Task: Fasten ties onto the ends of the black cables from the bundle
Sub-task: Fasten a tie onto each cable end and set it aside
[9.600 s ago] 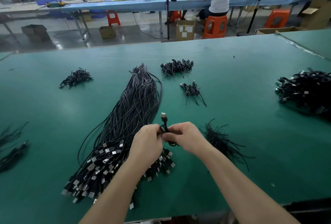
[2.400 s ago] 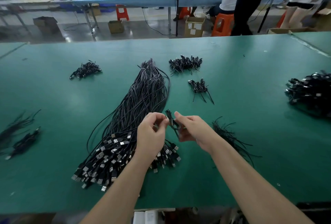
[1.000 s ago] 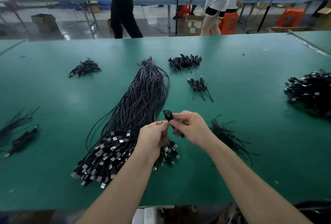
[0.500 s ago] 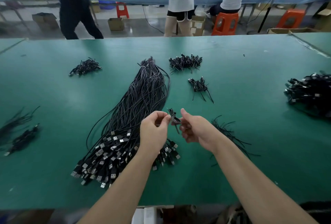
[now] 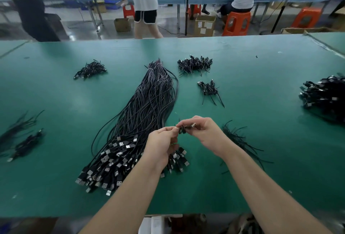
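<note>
A long bundle of black cables point(image 5: 147, 110) lies across the green table point(image 5: 261, 187), its metal USB plugs fanned out at the near end. Just above those plugs my left hand point(image 5: 161, 146) and my right hand point(image 5: 203, 132) meet. Between their fingertips is a small coiled black cable end point(image 5: 182, 130) with a thin tie on it. My right hand grips the coil, a plug tip showing by its thumb. My left hand pinches the tie's end. Loose black ties point(image 5: 239, 140) lie spread on the table to the right of my right wrist.
Small heaps of tied cable coils lie at the back left point(image 5: 90, 69), back middle point(image 5: 195, 64) and middle right point(image 5: 209, 89). A large heap point(image 5: 324, 95) sits at the right edge, more cables point(image 5: 22, 140) at the left. People move beyond the table.
My hands have drawn close together around the coiled cable end. The people behind the table have walked to the left.
</note>
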Tool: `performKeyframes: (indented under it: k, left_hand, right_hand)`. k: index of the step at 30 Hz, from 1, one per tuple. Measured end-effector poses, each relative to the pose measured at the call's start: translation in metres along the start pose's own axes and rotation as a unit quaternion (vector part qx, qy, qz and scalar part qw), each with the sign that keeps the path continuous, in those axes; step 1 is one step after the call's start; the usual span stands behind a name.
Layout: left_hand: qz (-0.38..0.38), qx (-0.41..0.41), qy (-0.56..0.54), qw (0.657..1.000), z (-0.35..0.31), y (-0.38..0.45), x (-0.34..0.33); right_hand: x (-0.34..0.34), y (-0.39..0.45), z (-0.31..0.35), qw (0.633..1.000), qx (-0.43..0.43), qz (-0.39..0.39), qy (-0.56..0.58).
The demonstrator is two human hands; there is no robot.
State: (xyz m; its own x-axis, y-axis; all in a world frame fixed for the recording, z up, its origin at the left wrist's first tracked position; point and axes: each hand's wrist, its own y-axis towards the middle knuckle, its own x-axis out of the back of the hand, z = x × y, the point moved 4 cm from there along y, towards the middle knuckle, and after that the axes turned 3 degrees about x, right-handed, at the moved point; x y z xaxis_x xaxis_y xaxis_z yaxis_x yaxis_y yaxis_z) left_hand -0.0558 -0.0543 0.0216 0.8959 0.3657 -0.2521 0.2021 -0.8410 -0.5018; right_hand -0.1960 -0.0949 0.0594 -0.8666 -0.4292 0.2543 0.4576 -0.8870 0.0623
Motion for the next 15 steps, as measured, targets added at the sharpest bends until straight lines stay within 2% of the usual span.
performKeyframes:
  k: [2, 5, 7, 9, 10, 12, 14, 15]
  left_hand:
    - [-0.001, 0.036, -0.019, 0.999, 0.004, 0.001, -0.001]
    - [0.002, 0.048, -0.032, 0.998, 0.005, 0.000, 0.000]
    - [-0.015, -0.012, 0.009, 1.000, 0.000, 0.000, 0.004]
    - [-0.041, -0.113, 0.091, 0.989, -0.008, -0.006, 0.007]
    - [-0.059, -0.174, 0.145, 0.972, -0.013, -0.009, 0.007]
    - [-0.087, -0.299, 0.259, 0.914, -0.023, -0.019, 0.006]
    - [-0.089, -0.400, 0.341, 0.846, -0.028, -0.028, 0.001]
    - [-0.085, -0.430, 0.360, 0.823, -0.028, -0.031, -0.001]
  right_hand:
    - [0.003, -0.001, -0.001, 1.000, 0.011, 0.008, -0.025]
    - [0.001, -0.003, -0.003, 0.999, 0.006, 0.034, 0.023]
    - [0.002, -0.002, -0.007, 0.996, -0.013, 0.010, 0.086]
    - [0.007, 0.000, -0.014, 0.988, -0.065, -0.041, 0.131]
    - [0.008, -0.001, -0.016, 0.987, -0.096, -0.049, 0.123]
    - [0.007, -0.003, -0.019, 0.985, -0.152, -0.016, 0.076]
    - [0.003, -0.005, -0.019, 0.984, -0.159, 0.023, 0.079]
    - [0.001, -0.005, -0.017, 0.984, -0.145, 0.034, 0.097]
